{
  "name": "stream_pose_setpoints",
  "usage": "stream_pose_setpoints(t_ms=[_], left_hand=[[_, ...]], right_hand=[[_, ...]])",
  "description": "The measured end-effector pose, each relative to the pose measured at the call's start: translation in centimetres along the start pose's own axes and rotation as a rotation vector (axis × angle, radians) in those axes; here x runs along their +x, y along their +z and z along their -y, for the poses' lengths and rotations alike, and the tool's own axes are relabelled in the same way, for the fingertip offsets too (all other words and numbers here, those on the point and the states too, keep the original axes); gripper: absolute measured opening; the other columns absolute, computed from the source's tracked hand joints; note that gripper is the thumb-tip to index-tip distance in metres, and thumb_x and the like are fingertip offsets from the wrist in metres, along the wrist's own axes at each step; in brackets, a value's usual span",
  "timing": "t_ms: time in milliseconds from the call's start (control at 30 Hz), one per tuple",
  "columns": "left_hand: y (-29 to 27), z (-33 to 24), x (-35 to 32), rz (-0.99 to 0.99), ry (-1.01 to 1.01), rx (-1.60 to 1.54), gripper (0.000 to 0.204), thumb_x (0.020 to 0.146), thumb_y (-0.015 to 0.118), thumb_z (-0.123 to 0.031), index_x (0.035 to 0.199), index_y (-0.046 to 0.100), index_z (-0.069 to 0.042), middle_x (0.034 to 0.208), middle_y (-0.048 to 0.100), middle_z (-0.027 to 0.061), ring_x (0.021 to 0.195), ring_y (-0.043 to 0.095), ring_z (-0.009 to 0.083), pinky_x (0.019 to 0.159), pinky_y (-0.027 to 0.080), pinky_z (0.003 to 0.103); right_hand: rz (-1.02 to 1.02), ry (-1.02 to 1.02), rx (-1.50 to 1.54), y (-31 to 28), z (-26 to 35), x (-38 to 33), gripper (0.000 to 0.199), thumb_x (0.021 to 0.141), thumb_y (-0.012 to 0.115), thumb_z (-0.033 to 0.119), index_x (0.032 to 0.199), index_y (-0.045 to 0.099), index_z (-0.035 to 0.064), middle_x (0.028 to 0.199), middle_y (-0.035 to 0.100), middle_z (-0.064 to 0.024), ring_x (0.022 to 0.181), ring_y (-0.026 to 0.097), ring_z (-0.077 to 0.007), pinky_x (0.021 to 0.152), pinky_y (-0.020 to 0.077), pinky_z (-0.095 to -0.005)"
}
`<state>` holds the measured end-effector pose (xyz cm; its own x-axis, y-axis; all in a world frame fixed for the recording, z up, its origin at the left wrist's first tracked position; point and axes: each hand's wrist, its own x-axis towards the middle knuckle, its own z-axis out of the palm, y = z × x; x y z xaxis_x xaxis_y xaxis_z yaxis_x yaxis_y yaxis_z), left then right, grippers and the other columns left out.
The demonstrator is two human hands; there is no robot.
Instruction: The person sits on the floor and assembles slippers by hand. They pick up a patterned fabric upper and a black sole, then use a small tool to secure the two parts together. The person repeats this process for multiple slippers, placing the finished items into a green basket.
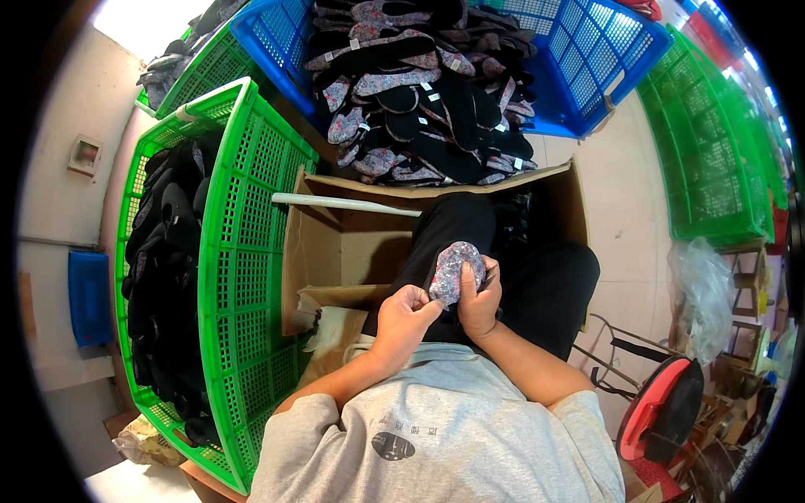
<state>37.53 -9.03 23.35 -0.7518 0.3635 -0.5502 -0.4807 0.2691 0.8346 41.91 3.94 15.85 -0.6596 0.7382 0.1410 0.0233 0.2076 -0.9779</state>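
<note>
One floral slipper [457,260] showed in my feed above black trousers [549,285], the left hand [402,318] pinching its near edge, the right hand [481,303] gripping its right side. White labels [434,97] marked similar slippers [457,109] piled at the blue crate's [616,54] near edge; dark print [392,446] crossed the grey T-shirt [511,436].

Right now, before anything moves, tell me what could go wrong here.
The pile of slippers is heaped just beyond the open cardboard box, so some might slide in. The speckled slipper, held by the left hand and right hand, could drop if the grip loosens. The white rod ends beside a black trouser leg, so shifting that leg might knock it.
</note>
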Motion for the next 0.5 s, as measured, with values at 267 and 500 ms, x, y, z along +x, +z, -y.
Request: stream_pose_setpoints(t_ms=[267, 500], left_hand=[[-0.1, 0.9, 0.3, -0.118, 0.325, 0.157, 0.025, 0.084, 0.078, -0.016, 0.086, 0.058, 0.0, 0.072, 0.056, 0.0019, 0.064, 0.049, 0.0079, 0.058, 0.045, 0.025], [-0.8, 1.7, 1.5, -0.089, 0.272, 0.241, 0.033, 0.08, 0.082, -0.018, 0.089, 0.058, 0.002, 0.081, 0.056, 0.0048, 0.069, 0.052, 0.0106, 0.062, 0.048, 0.027]], right_hand=[[0.028, -0.017, 0.024, -0.3, 1.7, -0.6, 0.021, 0.095, 0.063, 0.018, 0.105, 0.055, 0.0007, 0.086, 0.063, -0.0124, 0.076, 0.062, -0.0213, 0.071, 0.0506, -0.0339], [0.186, 0.145, 0.175, -2.2, 2.6, -0.9, 0.023, 0.098, 0.06, 0.024, 0.101, 0.055, 0.001, 0.087, 0.063, -0.0076, 0.076, 0.057, -0.0114, 0.069, 0.0479, -0.0288]])
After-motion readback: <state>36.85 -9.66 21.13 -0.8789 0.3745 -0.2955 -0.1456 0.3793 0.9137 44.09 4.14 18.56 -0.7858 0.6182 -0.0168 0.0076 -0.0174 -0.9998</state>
